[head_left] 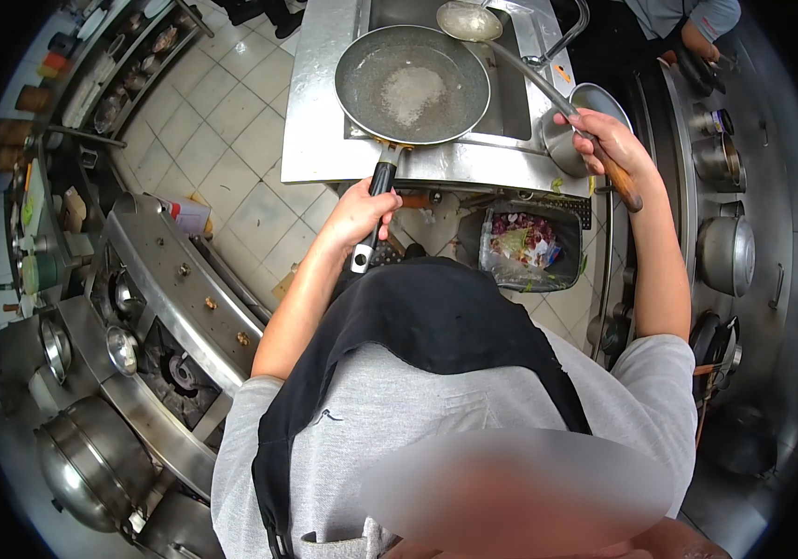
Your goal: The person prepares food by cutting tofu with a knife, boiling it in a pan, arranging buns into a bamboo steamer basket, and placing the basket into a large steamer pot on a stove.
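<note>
My left hand (pixel 360 216) is closed around the black handle of a frying pan (pixel 362 84). The pan is over the steel sink counter and has a pale, greyish patch on its inner surface. In my right hand (pixel 609 144) is the wooden-ended handle of a long metal ladle (pixel 470 20). The ladle's round bowl hangs beyond the pan's upper right edge, over the sink side. Beside my right hand stands a metal pot (pixel 562 140) at the counter's right corner.
Below the steel counter (pixel 310 149) sits a bin (pixel 520 275) with food scraps. A stove (pixel 180 373) lies to the left, with a large lidded pot (pixel 96 456) near it. Another person's hand (pixel 700 42) shows at the upper right. More pots (pixel 725 256) line the right side.
</note>
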`<state>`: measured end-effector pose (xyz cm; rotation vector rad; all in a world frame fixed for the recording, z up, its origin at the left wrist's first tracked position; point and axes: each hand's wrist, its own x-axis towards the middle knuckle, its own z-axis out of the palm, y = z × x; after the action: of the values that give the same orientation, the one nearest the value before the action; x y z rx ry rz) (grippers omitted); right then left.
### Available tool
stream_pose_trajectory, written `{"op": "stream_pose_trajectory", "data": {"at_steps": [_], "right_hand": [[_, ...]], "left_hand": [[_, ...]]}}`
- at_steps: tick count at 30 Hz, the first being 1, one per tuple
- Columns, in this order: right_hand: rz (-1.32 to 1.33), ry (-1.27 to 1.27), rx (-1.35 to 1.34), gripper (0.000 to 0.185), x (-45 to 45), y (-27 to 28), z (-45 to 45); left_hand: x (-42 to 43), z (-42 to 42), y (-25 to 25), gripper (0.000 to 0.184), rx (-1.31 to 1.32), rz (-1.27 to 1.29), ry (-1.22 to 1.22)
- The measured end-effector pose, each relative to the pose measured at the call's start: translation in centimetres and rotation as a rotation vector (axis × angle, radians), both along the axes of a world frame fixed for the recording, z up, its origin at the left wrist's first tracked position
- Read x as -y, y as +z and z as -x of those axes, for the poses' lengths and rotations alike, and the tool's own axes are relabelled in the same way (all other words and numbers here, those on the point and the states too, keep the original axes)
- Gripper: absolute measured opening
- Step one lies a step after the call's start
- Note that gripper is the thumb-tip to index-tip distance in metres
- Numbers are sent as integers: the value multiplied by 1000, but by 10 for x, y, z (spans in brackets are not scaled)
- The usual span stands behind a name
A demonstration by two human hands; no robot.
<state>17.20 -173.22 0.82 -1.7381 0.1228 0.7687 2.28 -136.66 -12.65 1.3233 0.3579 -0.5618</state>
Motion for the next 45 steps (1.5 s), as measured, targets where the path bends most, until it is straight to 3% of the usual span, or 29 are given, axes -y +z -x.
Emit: {"op": "stream_pose_trajectory", "data": {"at_steps": [20,31,35,38,39,41,45], "right_hand": [[25,8,39,35,1,-1,26],[188,7,119,30,5,-18,69],[752,177,640,36,-3,-20,78],[849,219,814,34,-5,-29,70],[849,219,818,34,-7,-25,64],[342,15,217,32,-12,-15,51],[34,-96,62,36,-9,-22,34]], "left_hand": [[2,-1,-3,12,0,-19,-5],[2,-1,0,13,-22,-1,8],[2,-1,-2,13,-14,-7,10],[2,-1,-2,13,-32,1,15],[2,-1,-1,13,-24,-5,10],[2,-1,0,14,-11,-11,7],[1,-1,-2,13,-6,-18,-4]]}}
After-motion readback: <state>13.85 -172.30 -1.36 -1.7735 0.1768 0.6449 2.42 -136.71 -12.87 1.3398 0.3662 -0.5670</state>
